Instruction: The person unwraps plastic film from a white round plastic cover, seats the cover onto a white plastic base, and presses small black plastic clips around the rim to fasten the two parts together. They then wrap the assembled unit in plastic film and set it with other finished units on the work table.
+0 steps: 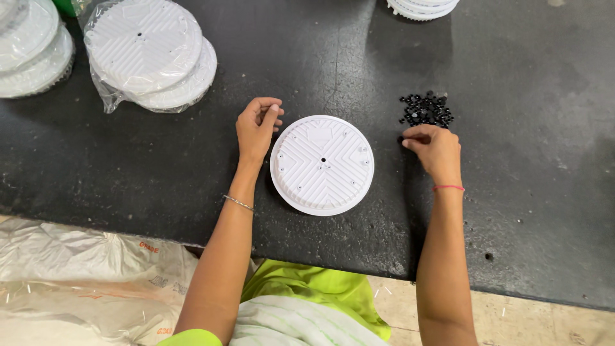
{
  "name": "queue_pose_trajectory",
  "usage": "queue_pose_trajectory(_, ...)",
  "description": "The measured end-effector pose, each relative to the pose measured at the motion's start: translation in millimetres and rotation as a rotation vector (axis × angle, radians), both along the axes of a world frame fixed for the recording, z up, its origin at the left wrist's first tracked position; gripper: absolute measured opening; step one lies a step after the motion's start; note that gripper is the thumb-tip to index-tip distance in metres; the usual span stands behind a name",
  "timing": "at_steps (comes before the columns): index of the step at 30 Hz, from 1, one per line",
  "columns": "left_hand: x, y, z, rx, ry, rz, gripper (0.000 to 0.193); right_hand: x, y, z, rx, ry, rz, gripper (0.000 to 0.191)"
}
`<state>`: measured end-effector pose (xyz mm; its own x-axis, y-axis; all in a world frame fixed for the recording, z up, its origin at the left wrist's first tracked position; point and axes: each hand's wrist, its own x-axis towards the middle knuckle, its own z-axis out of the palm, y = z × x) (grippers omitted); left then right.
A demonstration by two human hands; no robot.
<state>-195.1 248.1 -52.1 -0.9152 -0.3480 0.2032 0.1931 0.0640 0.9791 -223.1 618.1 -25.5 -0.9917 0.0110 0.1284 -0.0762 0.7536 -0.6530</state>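
Bagged white discs [150, 54] lie stacked far left, more discs [423, 8] at the black table [532, 211] top edge.

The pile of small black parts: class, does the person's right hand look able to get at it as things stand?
Probably yes. The right hand lies on the dark table with its fingertips at the near edge of the pile of small black parts, and nothing stands between them.

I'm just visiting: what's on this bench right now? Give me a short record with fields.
Surface: dark worktop
Centre: round white ribbed disc, lying flat
Left hand: left hand beside the disc's left edge, fingers curled, holding nothing visible
Right hand: right hand with fingertips pinched at the near edge of the pile
Pile: small black parts, loose
Far left: bagged white discs, stacked
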Motion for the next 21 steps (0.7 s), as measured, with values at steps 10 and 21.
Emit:
queue_pose_trajectory(10, -5, -2, -12, 0.01, 0.038, 0.019, 0.013, 10, -18, 14, -0.05, 0.166, 0.126, 0.02)
queue_pose_trajectory(21, -6, -7, -19, 0.028, 0.037, 0.019, 0.013, 57, -122, 84, -0.116, -0.062, 0.67, 0.021)
